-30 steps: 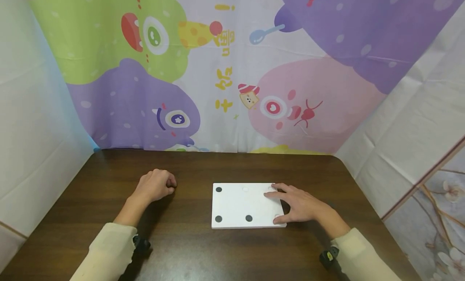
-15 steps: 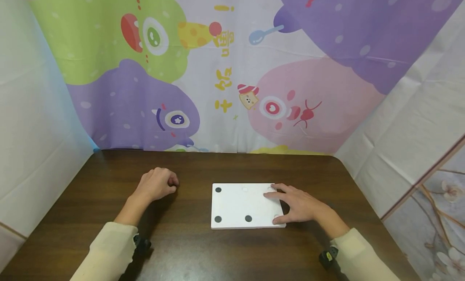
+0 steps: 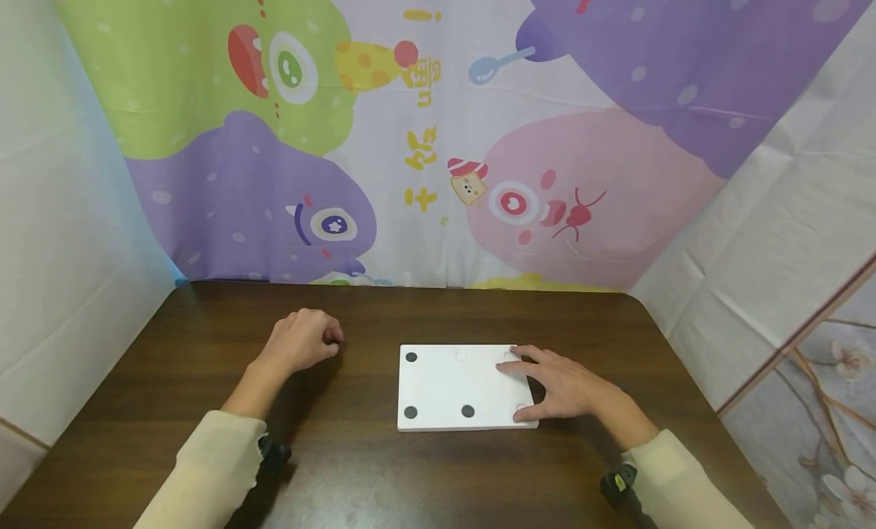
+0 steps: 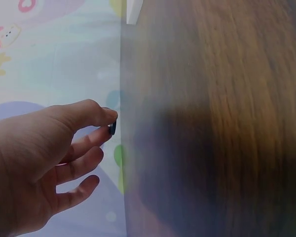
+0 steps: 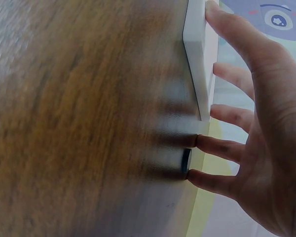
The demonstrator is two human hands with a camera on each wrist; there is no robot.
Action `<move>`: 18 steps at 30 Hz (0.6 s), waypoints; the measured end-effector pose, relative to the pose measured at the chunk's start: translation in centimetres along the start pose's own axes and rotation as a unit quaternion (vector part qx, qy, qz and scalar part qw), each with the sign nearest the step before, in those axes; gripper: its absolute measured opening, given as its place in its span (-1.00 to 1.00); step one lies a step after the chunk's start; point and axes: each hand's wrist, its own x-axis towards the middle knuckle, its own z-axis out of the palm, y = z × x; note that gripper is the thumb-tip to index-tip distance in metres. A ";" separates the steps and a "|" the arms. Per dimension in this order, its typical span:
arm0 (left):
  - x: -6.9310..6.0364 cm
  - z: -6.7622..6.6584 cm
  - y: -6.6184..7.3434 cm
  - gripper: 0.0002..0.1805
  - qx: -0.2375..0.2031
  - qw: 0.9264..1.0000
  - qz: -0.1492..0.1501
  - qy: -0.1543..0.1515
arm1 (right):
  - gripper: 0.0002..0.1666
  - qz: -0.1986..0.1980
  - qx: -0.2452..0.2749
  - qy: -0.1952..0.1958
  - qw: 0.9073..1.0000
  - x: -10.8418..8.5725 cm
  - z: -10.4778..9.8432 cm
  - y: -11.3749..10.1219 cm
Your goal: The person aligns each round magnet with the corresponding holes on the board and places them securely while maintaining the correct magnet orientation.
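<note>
A white rectangular board point(image 3: 445, 384) lies flat on the table. Three black round spots point(image 3: 468, 411) show on it, two along its left side and one at bottom middle; pale circles mark other places. In the left wrist view, my left hand point(image 4: 49, 143) pinches a small black disc point(image 4: 113, 127) between thumb and index finger, above the table left of the board. My right hand point(image 3: 564, 384) has its fingers spread, with thumb and some fingertips touching the board's right end. Another black disc point(image 5: 187, 160) is on the table near the right hand's outer fingers.
The brown wooden table point(image 3: 356, 468) ends at the back against a printed cartoon curtain point(image 3: 411, 240). White cloth point(image 3: 75, 248) hangs on the left, and a flower-patterned panel point(image 3: 821, 392) stands on the right.
My left hand has shifted a little to the right and farther back, toward the board. The right hand and the board have stayed in place.
</note>
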 end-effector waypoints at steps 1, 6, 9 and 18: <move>0.0 0.0 0.1 -0.92 0.000 1.000 0.000 -0.001 | 0.08 0.001 0.000 0.000 1.000 0.0 0.0 0.0; 0.3 0.0 0.3 -0.91 0.001 1.000 -0.001 -0.004 | 0.08 0.001 0.004 -0.001 1.000 0.0 0.0 0.0; 0.4 0.0 0.5 -0.91 0.001 1.000 0.001 -0.004 | 0.08 0.003 0.004 -0.003 1.000 0.0 -0.1 0.0; 0.7 0.2 1.0 -0.90 0.003 1.000 0.008 -0.001 | 0.07 -0.003 0.004 0.001 1.000 0.0 0.0 0.1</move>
